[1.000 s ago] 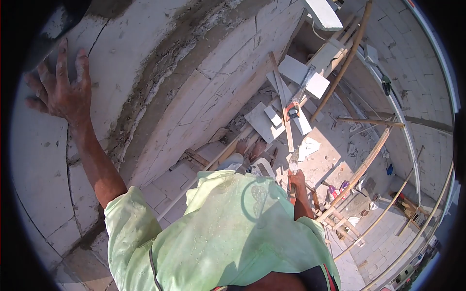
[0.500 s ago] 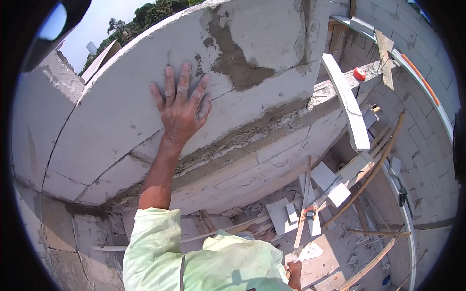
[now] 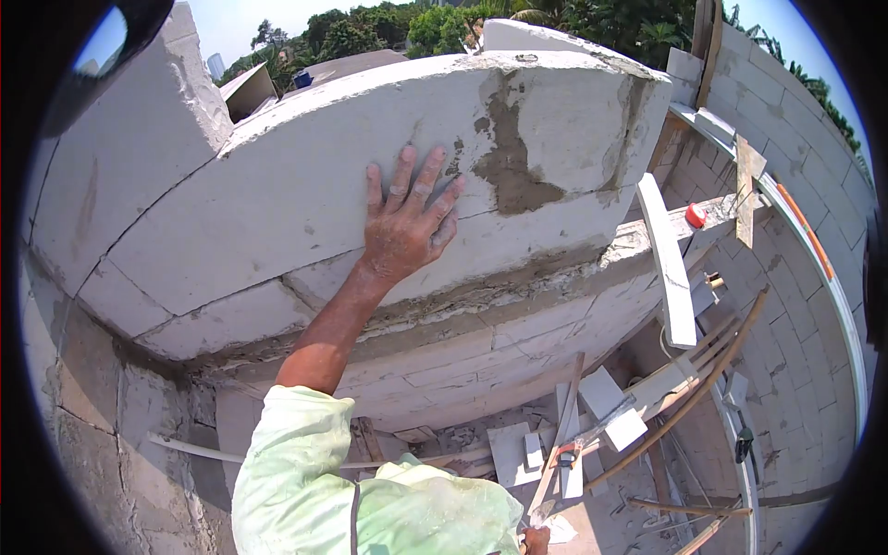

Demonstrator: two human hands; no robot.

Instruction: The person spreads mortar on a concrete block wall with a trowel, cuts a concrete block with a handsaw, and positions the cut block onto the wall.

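My left hand (image 3: 405, 222) lies flat against the pale block wall (image 3: 277, 194), fingers spread and pointing up, with nothing in it. To the right of its fingertips, a patch of grey mortar (image 3: 516, 162) is smeared on the wall face. Below the hand, a rough mortar ledge (image 3: 481, 289) runs along the wall. At the bottom edge of the view, my right hand (image 3: 536, 540) is closed and partly cut off. What looks like a trowel (image 3: 544, 511) sticks up from it; the handle is mostly hidden.
A white strip of block (image 3: 668, 264) juts from the beam at right, near a red tape measure (image 3: 696, 215). Far below are cut blocks (image 3: 601, 398), a saw with an orange handle (image 3: 566, 451) and wooden poles (image 3: 689, 393). A long metal straightedge (image 3: 837, 287) leans right.
The view has tilted up and shifted left, so more trees and the wall top show. My left hand stays flat on about the same spot of the wall. My right hand sits lower in view.
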